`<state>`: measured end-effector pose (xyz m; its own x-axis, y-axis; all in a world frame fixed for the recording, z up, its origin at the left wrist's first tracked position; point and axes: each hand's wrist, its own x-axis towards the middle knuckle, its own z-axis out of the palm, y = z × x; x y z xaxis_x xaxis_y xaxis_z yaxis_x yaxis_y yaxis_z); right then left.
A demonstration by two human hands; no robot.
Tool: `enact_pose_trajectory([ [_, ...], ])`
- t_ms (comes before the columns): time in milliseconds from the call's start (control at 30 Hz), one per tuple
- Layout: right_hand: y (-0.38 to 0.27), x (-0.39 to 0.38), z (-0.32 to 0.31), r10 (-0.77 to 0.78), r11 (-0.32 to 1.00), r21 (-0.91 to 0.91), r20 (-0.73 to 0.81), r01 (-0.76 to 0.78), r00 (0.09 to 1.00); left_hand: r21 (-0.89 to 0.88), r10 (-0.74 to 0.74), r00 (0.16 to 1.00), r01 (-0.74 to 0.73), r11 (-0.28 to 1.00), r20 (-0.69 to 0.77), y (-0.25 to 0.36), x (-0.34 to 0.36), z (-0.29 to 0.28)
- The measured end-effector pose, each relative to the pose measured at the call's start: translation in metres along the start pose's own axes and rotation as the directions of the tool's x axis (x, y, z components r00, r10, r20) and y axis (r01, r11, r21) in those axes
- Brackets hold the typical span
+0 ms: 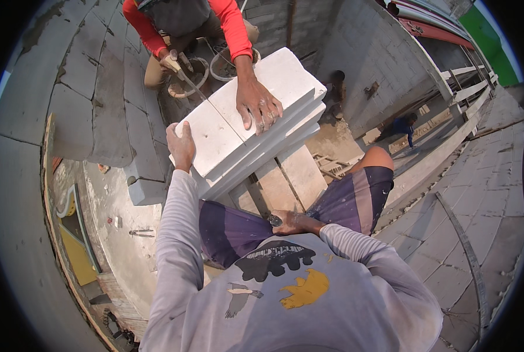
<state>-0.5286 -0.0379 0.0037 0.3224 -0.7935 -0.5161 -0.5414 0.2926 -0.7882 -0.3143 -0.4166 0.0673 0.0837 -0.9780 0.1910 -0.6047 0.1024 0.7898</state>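
A stack of white lightweight concrete blocks (215,134) lies in front of me. My left hand (181,145) grips the near left end of the top block, with the thumb on its upper face. A thin dark cut line crosses that block. Opposite me, a co-worker in red sleeves holds a hand saw (187,77) by its pale handle, its blade at the far end of the cut. The co-worker's other hand (257,108) presses flat on the block. Low between my knees, my right hand (294,223) is closed around something dark, mostly hidden.
Two buckets (190,82) stand by the co-worker. Wooden planks (297,173) lie beneath the stack. Grey block walls rise at left (80,105) and right (461,234). Further below, another person (401,126) is by a timber frame. Pliers-like tool (142,233) lies at lower left.
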Motion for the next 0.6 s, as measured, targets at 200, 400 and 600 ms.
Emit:
enact_pose_trajectory([
  [200, 0.009, 0.003, -0.006, 0.045, 0.998, 0.033, 0.044, -0.046, 0.998, -0.031, -0.040, 0.999, 0.040, 0.999, 0.011, 0.005, -0.003, -0.002],
  [400, 0.010, 0.004, 0.002, -0.035, 0.999, -0.003, -0.048, 0.035, 0.998, -0.001, -0.020, 1.000, 0.020, 1.000, 0.006, 0.000, 0.001, -0.001],
  [600, 0.007, 0.003, -0.004, -0.051, 0.998, 0.031, -0.065, 0.053, 0.997, -0.023, -0.030, 1.000, 0.030, 0.999, 0.011, 0.001, 0.000, -0.003],
])
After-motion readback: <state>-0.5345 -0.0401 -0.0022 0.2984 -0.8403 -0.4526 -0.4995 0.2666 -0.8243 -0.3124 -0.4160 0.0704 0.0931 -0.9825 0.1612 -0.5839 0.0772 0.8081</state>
